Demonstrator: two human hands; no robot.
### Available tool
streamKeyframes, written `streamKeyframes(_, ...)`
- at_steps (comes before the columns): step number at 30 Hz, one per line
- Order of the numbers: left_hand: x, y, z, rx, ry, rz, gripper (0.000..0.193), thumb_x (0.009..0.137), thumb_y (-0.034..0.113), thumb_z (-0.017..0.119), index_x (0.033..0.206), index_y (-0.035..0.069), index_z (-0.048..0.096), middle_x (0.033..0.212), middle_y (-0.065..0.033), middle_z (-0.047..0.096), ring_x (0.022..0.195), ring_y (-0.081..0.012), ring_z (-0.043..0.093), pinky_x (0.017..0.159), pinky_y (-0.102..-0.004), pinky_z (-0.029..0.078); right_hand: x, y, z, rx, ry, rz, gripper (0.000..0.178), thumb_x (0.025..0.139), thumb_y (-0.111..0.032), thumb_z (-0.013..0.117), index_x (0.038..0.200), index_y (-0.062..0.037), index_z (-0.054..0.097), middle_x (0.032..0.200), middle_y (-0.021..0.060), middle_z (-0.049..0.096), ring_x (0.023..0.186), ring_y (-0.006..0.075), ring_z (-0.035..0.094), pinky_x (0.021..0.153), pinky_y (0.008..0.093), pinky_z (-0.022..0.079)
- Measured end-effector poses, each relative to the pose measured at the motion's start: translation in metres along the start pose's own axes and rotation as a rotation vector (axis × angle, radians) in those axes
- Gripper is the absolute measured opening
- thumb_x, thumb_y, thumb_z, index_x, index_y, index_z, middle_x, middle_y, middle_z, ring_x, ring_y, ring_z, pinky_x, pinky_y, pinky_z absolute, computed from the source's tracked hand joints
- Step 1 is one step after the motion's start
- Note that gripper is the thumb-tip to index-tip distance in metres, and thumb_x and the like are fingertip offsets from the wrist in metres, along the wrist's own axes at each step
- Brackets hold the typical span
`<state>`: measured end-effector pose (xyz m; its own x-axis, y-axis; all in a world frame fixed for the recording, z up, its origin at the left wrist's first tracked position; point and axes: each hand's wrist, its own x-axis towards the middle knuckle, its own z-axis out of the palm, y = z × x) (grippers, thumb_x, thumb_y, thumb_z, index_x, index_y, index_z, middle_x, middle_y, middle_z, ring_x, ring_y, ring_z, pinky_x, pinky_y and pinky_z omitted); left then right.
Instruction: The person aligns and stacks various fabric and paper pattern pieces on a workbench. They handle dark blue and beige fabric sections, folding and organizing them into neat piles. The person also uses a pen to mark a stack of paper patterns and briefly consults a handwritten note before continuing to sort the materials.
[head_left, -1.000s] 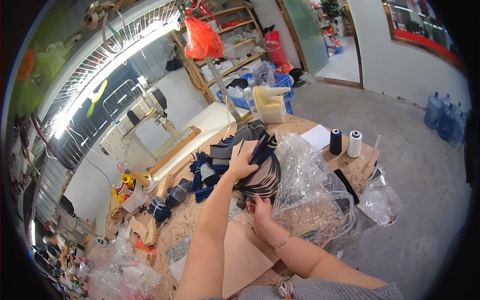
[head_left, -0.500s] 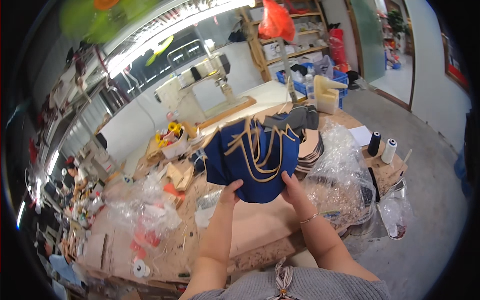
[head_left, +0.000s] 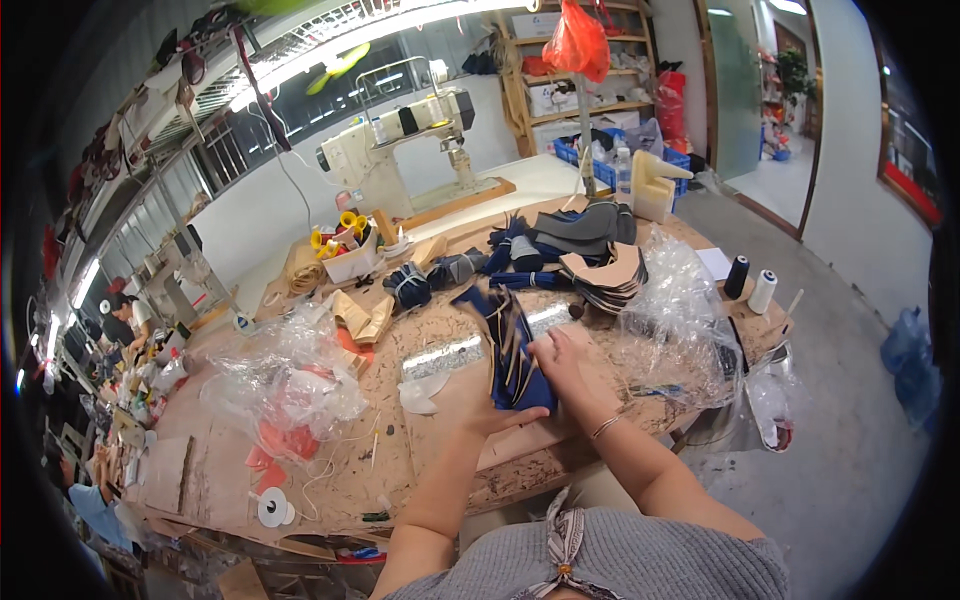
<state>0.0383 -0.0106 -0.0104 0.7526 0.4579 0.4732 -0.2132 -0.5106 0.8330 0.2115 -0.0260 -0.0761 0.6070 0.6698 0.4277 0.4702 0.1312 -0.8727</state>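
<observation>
A stack of blue fabric pieces with tan edges stands tilted on its side between my hands, low over the near middle of the worktable. My left hand grips its lower end, the thumb lying across the near face and the other fingers hidden behind. Against the stack's right side, my right hand presses with bent fingers. Just beyond lie bundles of dark blue pieces, a grey-blue pile and a fanned stack of tan-faced pieces.
Crumpled clear plastic covers the worktable's right side and left side. A sewing machine stands at the back. Two thread cones, one dark and one white, stand at right; a white spool lies near left.
Both hands have come down toward the table with the blue stack. It was fanned wide, with its curved tan edges showing; now it is upright and narrower, and my right hand has shifted along its side.
</observation>
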Motion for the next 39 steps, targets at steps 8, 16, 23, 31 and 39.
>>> streamKeyframes(8,0.043,0.011,0.039,-0.482,0.331,0.201,0.116,0.055,0.022,0.091,0.145,0.000,0.021,0.140,-0.0164,0.037,0.129,-0.0279,0.038,0.107,-0.0393,0.033,-0.036,-0.075,-0.048,0.626,-0.407,-0.132,0.057,0.102,-0.040,0.028,0.136,0.0039,0.039,0.140,0.0164,0.041,0.132,0.0247,0.037,0.109,0.0335,0.027)
streamKeyframes(16,0.041,0.005,0.027,0.525,-0.064,0.028,0.127,0.055,0.035,0.088,0.146,-0.004,0.008,0.140,-0.0274,0.034,0.131,-0.0405,0.034,0.108,-0.0434,0.028,-0.017,-0.054,-0.071,1.284,-0.559,0.233,0.061,0.096,-0.046,0.045,0.140,-0.0047,0.034,0.132,0.0097,0.049,0.118,0.0210,0.051,0.101,0.0342,0.041)
streamKeyframes(23,0.038,0.024,0.030,0.236,0.066,0.115,0.121,0.054,0.017,0.087,0.148,0.003,0.012,0.141,-0.0222,0.035,0.130,-0.0380,0.036,0.108,-0.0402,0.031,-0.032,-0.080,-0.074,0.896,-0.463,0.261,0.056,0.077,-0.008,0.072,0.126,-0.0014,0.045,0.115,0.0065,0.057,0.102,0.0159,0.058,0.089,0.0301,0.048)
streamKeyframes(31,0.027,-0.015,0.034,-0.173,0.057,0.005,0.114,0.061,0.005,0.084,0.148,0.009,0.011,0.133,-0.0100,0.045,0.120,-0.0207,0.046,0.101,-0.0326,0.039,-0.025,-0.076,-0.069,0.574,-0.473,0.094,0.068,0.068,-0.015,0.082,0.126,-0.0008,0.047,0.115,0.0071,0.057,0.105,0.0170,0.056,0.091,0.0312,0.046)
streamKeyframes(39,0.029,0.015,0.019,-0.255,0.096,-0.022,0.069,0.065,0.007,0.081,0.126,0.006,0.049,0.109,-0.0054,0.060,0.100,-0.0159,0.057,0.085,-0.0321,0.049,0.003,-0.093,-0.061,0.513,-0.652,-0.181,0.097,0.066,-0.047,0.080,0.140,-0.0032,0.035,0.140,0.0150,0.037,0.131,0.0274,0.035,0.109,0.0367,0.026)
